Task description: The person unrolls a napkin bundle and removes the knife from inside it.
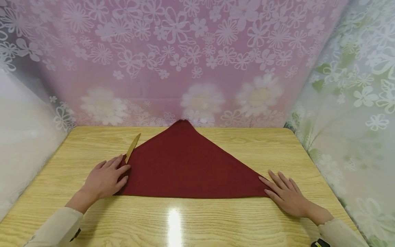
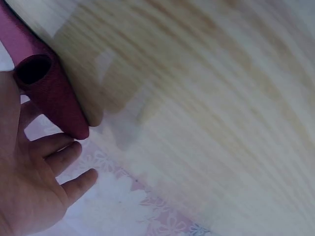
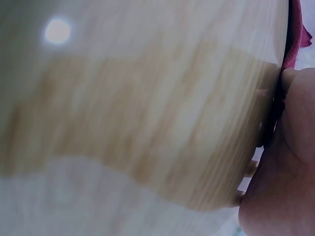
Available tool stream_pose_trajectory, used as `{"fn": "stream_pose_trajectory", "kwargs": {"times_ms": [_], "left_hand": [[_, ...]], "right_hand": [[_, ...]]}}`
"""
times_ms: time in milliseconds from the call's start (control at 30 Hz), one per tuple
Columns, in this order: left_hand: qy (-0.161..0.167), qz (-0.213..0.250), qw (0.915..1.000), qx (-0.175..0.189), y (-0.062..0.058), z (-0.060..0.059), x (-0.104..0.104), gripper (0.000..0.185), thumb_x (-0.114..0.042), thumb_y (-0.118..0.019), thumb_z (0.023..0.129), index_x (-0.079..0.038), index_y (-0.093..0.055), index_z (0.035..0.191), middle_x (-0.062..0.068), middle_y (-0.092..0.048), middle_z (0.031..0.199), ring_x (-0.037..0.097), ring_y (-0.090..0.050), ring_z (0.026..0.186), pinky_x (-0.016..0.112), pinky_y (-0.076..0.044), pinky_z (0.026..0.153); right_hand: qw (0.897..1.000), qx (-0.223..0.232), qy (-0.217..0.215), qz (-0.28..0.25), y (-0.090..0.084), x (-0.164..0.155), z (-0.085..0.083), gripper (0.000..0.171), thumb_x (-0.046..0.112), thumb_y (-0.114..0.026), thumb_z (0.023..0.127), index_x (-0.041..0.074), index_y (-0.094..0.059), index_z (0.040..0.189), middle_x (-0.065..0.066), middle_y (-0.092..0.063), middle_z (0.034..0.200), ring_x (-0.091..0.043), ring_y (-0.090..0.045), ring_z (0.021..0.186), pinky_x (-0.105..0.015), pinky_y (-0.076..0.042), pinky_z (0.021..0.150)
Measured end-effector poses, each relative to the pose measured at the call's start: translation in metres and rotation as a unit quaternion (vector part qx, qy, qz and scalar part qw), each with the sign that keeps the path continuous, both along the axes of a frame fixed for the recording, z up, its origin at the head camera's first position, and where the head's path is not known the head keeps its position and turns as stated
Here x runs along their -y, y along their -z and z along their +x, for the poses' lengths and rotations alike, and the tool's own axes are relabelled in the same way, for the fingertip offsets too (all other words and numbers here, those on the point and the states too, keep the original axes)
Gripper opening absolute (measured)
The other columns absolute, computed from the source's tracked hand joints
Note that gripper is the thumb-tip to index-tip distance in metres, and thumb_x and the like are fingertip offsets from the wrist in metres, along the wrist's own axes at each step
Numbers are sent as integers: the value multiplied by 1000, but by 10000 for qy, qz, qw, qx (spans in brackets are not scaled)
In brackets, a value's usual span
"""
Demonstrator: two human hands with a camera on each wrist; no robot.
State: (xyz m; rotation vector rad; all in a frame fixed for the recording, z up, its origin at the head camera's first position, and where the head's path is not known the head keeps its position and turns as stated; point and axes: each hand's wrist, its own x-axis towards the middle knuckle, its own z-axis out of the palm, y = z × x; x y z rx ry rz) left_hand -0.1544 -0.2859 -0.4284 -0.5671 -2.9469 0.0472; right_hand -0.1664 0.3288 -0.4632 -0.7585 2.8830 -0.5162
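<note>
A maroon cloth (image 1: pixel 188 164) lies in a wide triangle on the table, its long edge toward me and its peak at the table's back edge. My left hand (image 1: pixel 106 180) holds its left end, which is folded over and raised. From the left wrist view, this end of the cloth (image 2: pixel 59 101) forms a tube with a dark opening, and bent fingers (image 2: pixel 64 157) meet its tip. At the right corner, my right hand (image 1: pixel 287 195) lies with straight fingers resting on the cloth. The right wrist view shows only part of that hand (image 3: pixel 290 142) beside a strip of cloth.
The wood-grain table (image 1: pixel 129 219) is glossy, with a bright reflection near the front. A darker golden pointed patch appears on it beside the cloth's left end. Pink flowered fabric (image 1: pixel 172 72) hangs behind, and pale flowered fabric (image 1: pixel 355 113) hangs along the right side.
</note>
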Motion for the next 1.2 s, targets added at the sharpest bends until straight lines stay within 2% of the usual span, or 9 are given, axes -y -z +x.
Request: {"fn": "stream_pose_trajectory", "kwargs": {"times_ms": [200,433,600,800,1033,1200], "left_hand": [[-228,-152,9994,232,-5,5,-4,48,-36,-60,90,-12,-61,130,26,-42,141,40,-42,127,61,-39,92],[-397,-155,9983,406,-5,8,-2,48,-36,-59,91,-14,-58,134,26,-44,140,42,-41,127,63,-37,92],[-479,79,9972,565,-4,10,3,49,-35,-59,91,-13,-56,135,25,-43,141,43,-38,129,64,-35,94],[-599,497,9938,792,-3,10,10,49,-35,-56,93,-15,-53,138,24,-40,143,43,-38,128,65,-33,94],[-434,903,9902,976,0,10,26,44,-28,-51,96,-15,-53,138,25,-41,142,46,-38,127,64,-32,96],[-240,998,9887,1094,3,12,38,43,-28,-46,100,-15,-51,140,26,-38,144,47,-37,128,62,-30,99]], "right_hand": [[9990,-357,-90,-253,-1,2,4,49,29,-45,102,27,-34,150,-14,-17,157,-48,-8,139,-71,-5,99],[9997,-232,-7,-110,0,2,3,49,31,-44,103,28,-34,150,-16,-17,156,-48,-9,138,-71,-5,100],[10000,-59,42,27,-5,5,4,49,33,-43,103,30,-32,151,-16,-16,156,-50,-9,138,-71,-7,98],[9999,-75,56,117,-8,6,4,49,33,-43,103,29,-32,151,-17,-17,156,-50,-10,137,-71,-8,99],[9992,-378,-86,-28,-6,6,4,49,28,-46,102,28,-34,150,-15,-18,156,-50,-12,137,-72,-10,97],[9997,-251,-21,79,-8,5,4,49,30,-45,102,28,-34,150,-16,-18,156,-50,-12,137,-72,-10,98]]}}
